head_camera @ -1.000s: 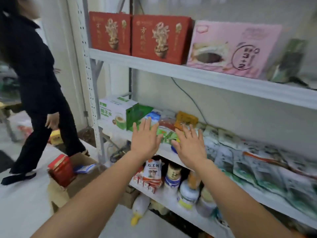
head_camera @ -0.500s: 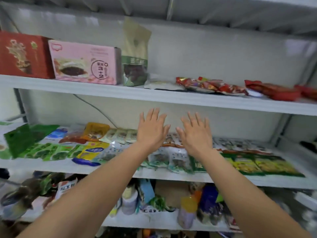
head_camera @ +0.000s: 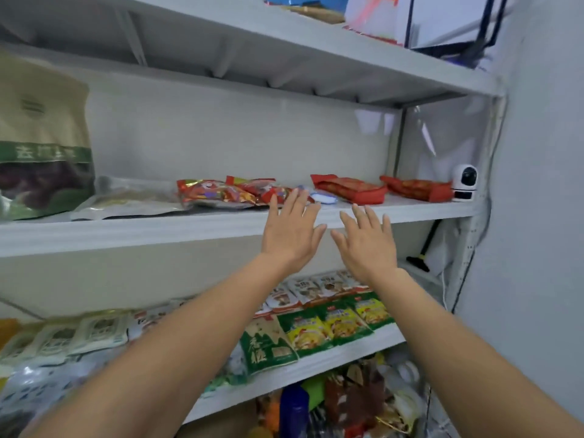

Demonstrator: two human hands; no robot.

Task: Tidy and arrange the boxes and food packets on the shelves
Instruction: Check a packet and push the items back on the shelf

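Both my hands are raised in front of the upper shelf, fingers spread and holding nothing. My left hand is just before the shelf's front edge, its fingertips near a red candy packet. My right hand is beside it, a little lower. On that shelf lie a tall beige and green pouch, a flat clear packet, a small white and blue packet and two red packets. Green snack packets lie on the shelf below.
A small white camera stands at the right end of the upper shelf. A grey wall closes the right side. Boxes sit on the top shelf. Bottles and packets crowd the lowest shelf. A black-handled tool leans behind the right post.
My view has swung right and up, from the left end of the shelves to the right end. Both hands stayed open and rose from the middle shelf to the upper shelf.
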